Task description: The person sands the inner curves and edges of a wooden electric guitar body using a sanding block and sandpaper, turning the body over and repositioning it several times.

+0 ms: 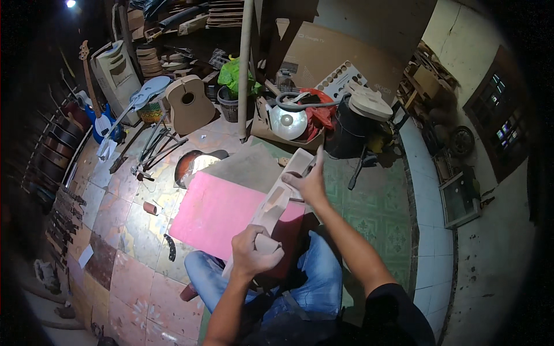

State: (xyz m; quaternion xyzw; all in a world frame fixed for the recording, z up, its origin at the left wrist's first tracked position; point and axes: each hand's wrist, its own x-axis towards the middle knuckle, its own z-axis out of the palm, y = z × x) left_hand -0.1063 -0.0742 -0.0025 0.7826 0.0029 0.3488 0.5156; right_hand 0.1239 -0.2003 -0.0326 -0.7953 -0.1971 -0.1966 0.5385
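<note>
A pale, unpainted wooden piece [273, 203] with cut-out hollows, resembling an electric guitar body, is tilted in front of me over a pink-topped support [209, 210]. My right hand [312, 185] grips its far end, the thumb over the face and the fingers along the right edge. Closer to me, my left hand [247, 254] is closed round a pale rounded block-like part [267, 244] at the near end. Whether that part belongs to the wooden piece or is a separate block, I cannot tell. The near end is partly hidden behind my left hand.
Beyond the pink top lie a grey board [251, 165] and a sunburst guitar body [194, 165]. An acoustic guitar body [189, 104], a blue guitar [103, 124], a dark bucket [346, 130] and a pole [244, 75] stand farther off. A small brown cylinder [150, 208] lies on the left floor.
</note>
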